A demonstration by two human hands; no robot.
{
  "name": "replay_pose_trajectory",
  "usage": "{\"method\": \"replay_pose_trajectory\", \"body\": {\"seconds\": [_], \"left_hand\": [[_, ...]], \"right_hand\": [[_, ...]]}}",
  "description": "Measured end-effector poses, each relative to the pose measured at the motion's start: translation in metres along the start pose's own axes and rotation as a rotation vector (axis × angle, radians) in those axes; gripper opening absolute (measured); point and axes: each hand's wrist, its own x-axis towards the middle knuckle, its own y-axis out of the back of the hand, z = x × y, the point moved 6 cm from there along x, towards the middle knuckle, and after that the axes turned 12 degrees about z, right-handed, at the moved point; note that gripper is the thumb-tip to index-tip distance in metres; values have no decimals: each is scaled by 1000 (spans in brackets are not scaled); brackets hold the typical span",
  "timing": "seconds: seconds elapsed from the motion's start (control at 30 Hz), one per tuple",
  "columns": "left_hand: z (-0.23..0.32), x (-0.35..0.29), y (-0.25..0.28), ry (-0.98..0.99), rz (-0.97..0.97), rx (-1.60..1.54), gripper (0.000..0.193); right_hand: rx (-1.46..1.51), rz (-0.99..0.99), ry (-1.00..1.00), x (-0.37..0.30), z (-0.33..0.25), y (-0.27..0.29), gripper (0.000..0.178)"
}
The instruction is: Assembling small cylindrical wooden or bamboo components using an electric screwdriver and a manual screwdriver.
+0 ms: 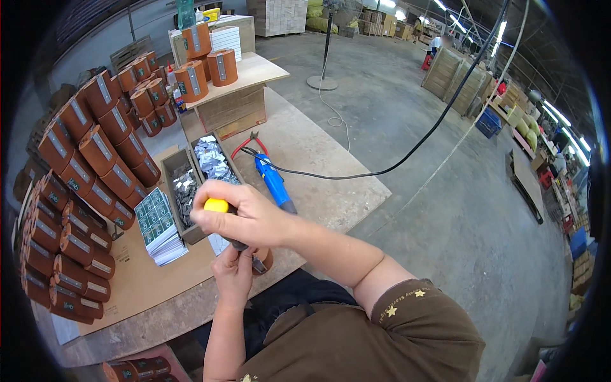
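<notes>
Yellow-ended tool (216, 205): in your right hand (247, 219), its long axis slanting from the yellow end at upper left to the dark lower part at lower right.
Right fingers: clenched round that handle, thumb along its near side.
Left hand (230, 275): below the right, nearer the tool's lower end; fingertips bent in beside it, though you cannot tell whether they grasp it or a small piece.
Brown cylinder (263, 261): just right of your left fingertips, partly hidden under your right hand and wrist.
Edges: table (318, 194) rim close by the cylinder on your body's side; divided bin (194, 236) just beyond your hands.
Room: tabletop extends rightward past the blue tool (272, 180).
</notes>
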Motion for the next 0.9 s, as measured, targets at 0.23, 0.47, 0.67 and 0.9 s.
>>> {"method": "replay_pose_trajectory", "body": {"seconds": [0.23,0.47,0.67,0.9], "left_hand": [[-4,2,-1,-87,-69,33,12],[7,14,47,-251,105,128,28],[-18,10,107,-122,359,-57,28],[-17,3,122,-101,459,-31,29]], "right_hand": [[243,-372,-184,13,18,-18,8],[347,-80,-146,7,21,-2,10],[215,-14,-78,1,15,-5,9],[78,76,-35,-3,13,-11,11]]}}
